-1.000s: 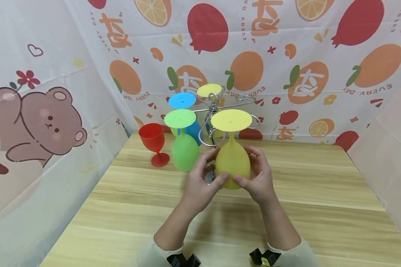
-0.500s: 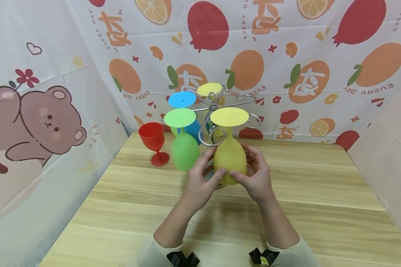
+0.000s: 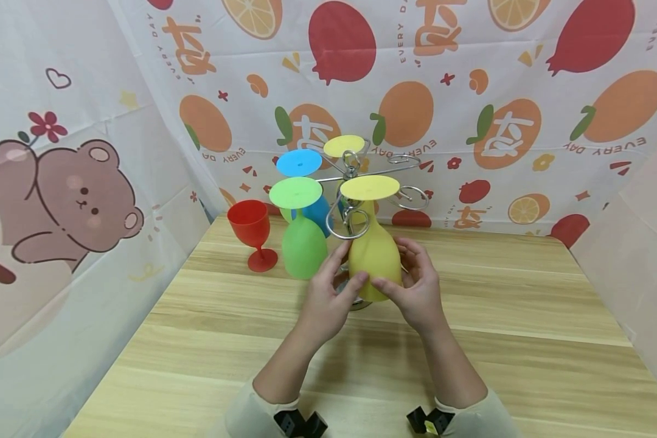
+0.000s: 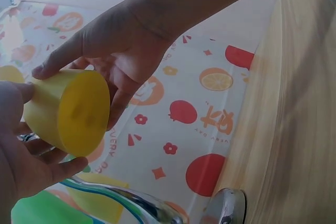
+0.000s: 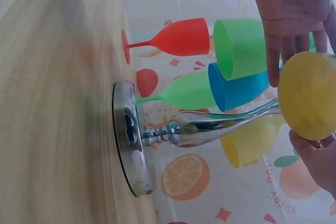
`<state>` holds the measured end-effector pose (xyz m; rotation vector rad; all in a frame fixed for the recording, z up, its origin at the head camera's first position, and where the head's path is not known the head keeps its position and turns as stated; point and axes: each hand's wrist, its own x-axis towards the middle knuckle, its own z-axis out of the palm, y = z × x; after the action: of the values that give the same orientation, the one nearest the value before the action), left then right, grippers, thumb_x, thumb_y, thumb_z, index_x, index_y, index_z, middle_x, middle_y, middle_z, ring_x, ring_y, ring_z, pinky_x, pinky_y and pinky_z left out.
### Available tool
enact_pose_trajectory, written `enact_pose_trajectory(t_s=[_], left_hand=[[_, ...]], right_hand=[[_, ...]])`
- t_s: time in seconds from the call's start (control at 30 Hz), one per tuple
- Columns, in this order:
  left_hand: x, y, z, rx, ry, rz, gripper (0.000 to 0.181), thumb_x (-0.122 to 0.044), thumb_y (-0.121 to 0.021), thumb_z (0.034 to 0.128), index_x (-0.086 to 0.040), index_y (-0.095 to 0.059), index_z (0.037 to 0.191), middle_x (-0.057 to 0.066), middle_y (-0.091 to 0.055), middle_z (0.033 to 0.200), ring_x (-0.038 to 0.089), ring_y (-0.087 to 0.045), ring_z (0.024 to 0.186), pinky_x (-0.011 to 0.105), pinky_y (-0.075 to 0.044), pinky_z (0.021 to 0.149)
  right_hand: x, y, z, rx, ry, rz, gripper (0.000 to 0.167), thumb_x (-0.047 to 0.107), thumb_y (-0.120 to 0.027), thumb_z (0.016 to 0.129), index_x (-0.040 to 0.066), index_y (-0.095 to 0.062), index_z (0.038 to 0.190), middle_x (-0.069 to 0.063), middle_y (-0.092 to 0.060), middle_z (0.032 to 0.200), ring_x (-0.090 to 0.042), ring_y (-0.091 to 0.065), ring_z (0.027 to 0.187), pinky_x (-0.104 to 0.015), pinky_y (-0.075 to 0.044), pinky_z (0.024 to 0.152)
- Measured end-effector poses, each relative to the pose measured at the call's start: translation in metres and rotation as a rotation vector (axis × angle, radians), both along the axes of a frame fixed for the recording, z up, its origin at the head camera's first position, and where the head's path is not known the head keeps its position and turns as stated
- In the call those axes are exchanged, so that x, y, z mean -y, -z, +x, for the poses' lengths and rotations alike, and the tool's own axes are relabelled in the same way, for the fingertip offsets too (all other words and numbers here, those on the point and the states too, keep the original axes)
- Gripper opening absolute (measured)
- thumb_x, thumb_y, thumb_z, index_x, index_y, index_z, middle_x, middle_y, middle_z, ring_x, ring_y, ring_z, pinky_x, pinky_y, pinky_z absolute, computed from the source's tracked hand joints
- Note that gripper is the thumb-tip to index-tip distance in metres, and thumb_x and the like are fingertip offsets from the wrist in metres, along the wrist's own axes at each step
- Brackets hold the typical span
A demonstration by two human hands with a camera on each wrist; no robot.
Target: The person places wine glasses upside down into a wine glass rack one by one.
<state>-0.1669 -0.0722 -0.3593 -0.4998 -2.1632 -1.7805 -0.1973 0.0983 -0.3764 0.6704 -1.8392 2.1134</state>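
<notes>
Both hands grip an upside-down yellow goblet [image 3: 376, 255] by its bowl, the left hand [image 3: 328, 298] on one side and the right hand [image 3: 416, 295] on the other, thumbs at the near side. Its round foot [image 3: 370, 187] is up beside a front loop of the metal rack [image 3: 350, 173]; whether the stem is inside that loop cannot be told. In the left wrist view the goblet's mouth [image 4: 84, 114] faces the camera between the hands. The right wrist view shows the goblet [image 5: 308, 96] off the table, near the rack's pole [image 5: 210, 129].
Upside down on the rack hang a green goblet [image 3: 303, 246], a blue goblet [image 3: 298, 162] and another yellow one [image 3: 343, 146]. A red goblet [image 3: 250, 225] stands upright at the left on the wooden table [image 3: 498, 316]. The right wrist view shows another green goblet [image 5: 190, 89], upright behind the rack.
Both hands have carried the yellow goblet slightly left and away from the person, closer to the rack's pole. The grip looks the same.
</notes>
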Motion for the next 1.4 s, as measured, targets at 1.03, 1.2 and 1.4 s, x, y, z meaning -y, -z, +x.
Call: enact_pose_trajectory(t_s=[1.03, 1.2, 1.4], left_hand=[[0.009, -0.001, -0.002, 0.035, 0.040, 0.065, 0.057, -0.025, -0.060, 0.0989, -0.020, -0.036, 0.151, 0.003, -0.049, 0.145, 0.022, -0.049, 0.131, 0.051, -0.047, 0.103], [0.012, -0.001, -0.003, 0.034, 0.036, 0.057, 0.060, -0.025, -0.060, 0.0988, -0.021, -0.033, 0.153, 0.002, -0.047, 0.147, 0.022, -0.048, 0.133, 0.053, -0.046, 0.104], [0.016, -0.002, -0.005, 0.046, 0.028, 0.025, 0.061, -0.029, -0.061, 0.0981, -0.019, -0.034, 0.152, 0.001, -0.046, 0.148, 0.023, -0.048, 0.133, 0.050, -0.046, 0.105]], right_hand=[[0.002, 0.002, 0.001, -0.043, -0.058, 0.104, 0.069, 0.003, -0.074, 0.085, 0.009, -0.042, 0.146, -0.010, -0.048, 0.141, -0.025, -0.050, 0.126, -0.027, -0.047, 0.104], [0.003, 0.002, 0.001, -0.054, -0.062, 0.126, 0.068, 0.002, -0.073, 0.086, 0.008, -0.043, 0.147, -0.011, -0.048, 0.143, -0.028, -0.049, 0.128, -0.027, -0.046, 0.106], [0.003, 0.002, 0.001, -0.056, -0.054, 0.156, 0.069, 0.002, -0.072, 0.087, 0.009, -0.042, 0.148, -0.008, -0.048, 0.145, -0.026, -0.049, 0.130, -0.027, -0.045, 0.106]])
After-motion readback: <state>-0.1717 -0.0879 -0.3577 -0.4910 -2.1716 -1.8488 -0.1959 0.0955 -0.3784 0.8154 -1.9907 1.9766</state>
